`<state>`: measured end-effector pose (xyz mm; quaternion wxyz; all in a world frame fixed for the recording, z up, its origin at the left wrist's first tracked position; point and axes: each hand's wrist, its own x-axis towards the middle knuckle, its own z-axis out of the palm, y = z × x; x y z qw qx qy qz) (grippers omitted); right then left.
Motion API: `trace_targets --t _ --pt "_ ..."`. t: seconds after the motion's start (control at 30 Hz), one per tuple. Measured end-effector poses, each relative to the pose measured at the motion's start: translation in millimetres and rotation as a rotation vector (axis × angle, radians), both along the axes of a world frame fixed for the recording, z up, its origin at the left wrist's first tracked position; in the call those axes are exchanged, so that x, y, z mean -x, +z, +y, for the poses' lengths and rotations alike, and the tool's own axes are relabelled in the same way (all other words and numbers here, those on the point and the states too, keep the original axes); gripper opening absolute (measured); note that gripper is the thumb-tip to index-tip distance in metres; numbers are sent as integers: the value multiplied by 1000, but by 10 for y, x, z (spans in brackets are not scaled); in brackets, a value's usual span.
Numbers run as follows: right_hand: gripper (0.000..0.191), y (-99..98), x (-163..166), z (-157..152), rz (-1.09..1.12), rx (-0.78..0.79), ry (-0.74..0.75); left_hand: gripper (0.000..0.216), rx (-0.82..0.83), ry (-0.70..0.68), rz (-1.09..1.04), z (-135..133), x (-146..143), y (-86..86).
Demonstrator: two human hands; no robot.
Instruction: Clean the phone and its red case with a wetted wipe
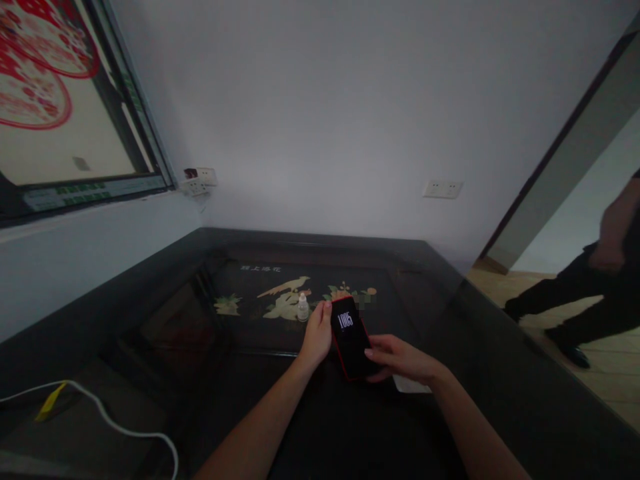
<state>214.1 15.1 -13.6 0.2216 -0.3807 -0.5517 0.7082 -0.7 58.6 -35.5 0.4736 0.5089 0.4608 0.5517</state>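
Phone [356,350] is mid-view, low in the head camera, held over the dark surface [320,420]; I can't tell if its lower end touches down. Red edge, black screen lit with "1005", top leaning to the left. Both hands clamped on it: left hand [317,335] grips the left edge near the top, thumb up by the corner; right hand [400,359] pinches the lower right side, thumb over the front. A white flat thing [411,385] lies just beside and partly under the right hand, too covered for me to name.

Small white bottle [303,309] stands upright just beyond the left hand. Around it I see a bird-and-flowers picture [281,308] on the surface, pale characters above. Front left: white cable [107,419] with a yellow tag [51,401], well apart from the hands.

Farther out: pale wall [320,133], one socket plate [443,189] to the right, more sockets [199,180] near the left corner, window [95,120] with red decorations [37,100] upper left. Far right, another person [605,283], dark trousers, on the floor [607,393].
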Motion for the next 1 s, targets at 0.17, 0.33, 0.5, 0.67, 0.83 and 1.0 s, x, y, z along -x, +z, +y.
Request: trace_targets --t 0.17,0.33,0.5,0.67,0.83,1.0 --pt "58 -16 -5 -2 19 -4 55 47 57 -4 -129 28 5 9" --pt "60 -4 -7 -8 20 1 120 44 70 -85 -130 -5 28 175" --pt "60 10 -7 -29 22 19 175 41 57 -147 -84 -25 49 252" --pt "56 -4 -3 -25 31 16 176 41 27 -140 -100 -50 52 258" --pt "53 13 22 -44 20 34 185 37 -21 -126 -61 -90 58 300" --pt "51 -5 24 -63 39 64 200 32 -55 -126 -23 -85 52 295"
